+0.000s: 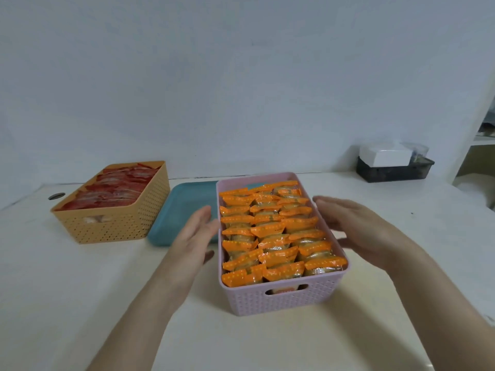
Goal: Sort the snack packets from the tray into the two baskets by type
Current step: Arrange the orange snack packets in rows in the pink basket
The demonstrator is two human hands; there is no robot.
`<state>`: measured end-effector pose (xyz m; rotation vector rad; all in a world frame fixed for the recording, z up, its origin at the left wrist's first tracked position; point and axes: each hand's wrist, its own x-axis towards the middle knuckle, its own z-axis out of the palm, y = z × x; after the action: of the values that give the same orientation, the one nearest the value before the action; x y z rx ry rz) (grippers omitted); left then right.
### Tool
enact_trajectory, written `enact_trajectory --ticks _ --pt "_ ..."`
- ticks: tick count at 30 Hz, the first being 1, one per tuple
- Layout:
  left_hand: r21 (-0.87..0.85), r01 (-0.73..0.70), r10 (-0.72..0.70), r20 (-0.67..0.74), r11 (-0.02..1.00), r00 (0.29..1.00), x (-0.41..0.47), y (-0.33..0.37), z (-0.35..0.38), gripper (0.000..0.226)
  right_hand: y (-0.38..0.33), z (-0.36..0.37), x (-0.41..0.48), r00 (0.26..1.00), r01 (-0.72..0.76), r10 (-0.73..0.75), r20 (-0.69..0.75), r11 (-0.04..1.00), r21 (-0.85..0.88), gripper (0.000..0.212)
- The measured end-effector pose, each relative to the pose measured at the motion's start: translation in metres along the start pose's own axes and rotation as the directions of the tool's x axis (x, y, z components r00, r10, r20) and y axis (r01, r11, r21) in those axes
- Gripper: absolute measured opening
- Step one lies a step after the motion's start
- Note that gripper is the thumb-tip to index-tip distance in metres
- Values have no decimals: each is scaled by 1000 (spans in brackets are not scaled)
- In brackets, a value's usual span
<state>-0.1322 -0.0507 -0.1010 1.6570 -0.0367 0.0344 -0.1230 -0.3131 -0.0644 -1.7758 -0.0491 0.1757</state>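
A pink woven basket [284, 298] stands in the middle of the white table, packed with rows of orange snack packets [276, 234]. My left hand [194, 235] lies flat along its left wall with straight fingers. My right hand [359, 226] is at its right wall, fingers straight and spread; I cannot tell whether it touches. Neither hand holds a packet. A yellow-orange basket [115, 226] at the far left holds several red snack packets [117, 188]. Between the baskets lies a teal tray [184, 202], its visible part bare, its right side hidden behind the pink basket.
A dark bin [393, 170] with a white box on top sits at the back right by the wall. White shelving [479, 145] rises at the right edge. A round cable hole [56, 196] is in the table at the far left.
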Motion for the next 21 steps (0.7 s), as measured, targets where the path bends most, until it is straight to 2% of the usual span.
enact_trajectory --ticks 2,3,7,9,12,16,21 --pt "-73 0 4 57 997 998 -13 -6 10 40 11 5 -2 999 -42 42 0 993 113 26" --pt "-128 1 5 41 992 999 -19 -7 18 36 14 11 -3 998 -52 57 -20 979 196 26" --pt "-391 31 -87 -126 920 988 -25 -7 41 38 21 30 -6 987 -36 99 -124 901 433 27" --pt "-477 48 -125 -132 878 983 -23 -3 40 38 21 34 -5 989 -26 91 -118 885 464 29" --pt "-519 53 -112 -84 853 990 -5 7 36 38 9 30 3 987 18 59 -151 883 468 33" --pt "-529 43 -59 -13 848 998 37 19 28 40 -11 27 33 982 89 -4 -188 890 448 31" --pt "-508 54 -95 -55 860 994 94 21 30 37 -23 20 84 974 65 36 -224 902 427 30"
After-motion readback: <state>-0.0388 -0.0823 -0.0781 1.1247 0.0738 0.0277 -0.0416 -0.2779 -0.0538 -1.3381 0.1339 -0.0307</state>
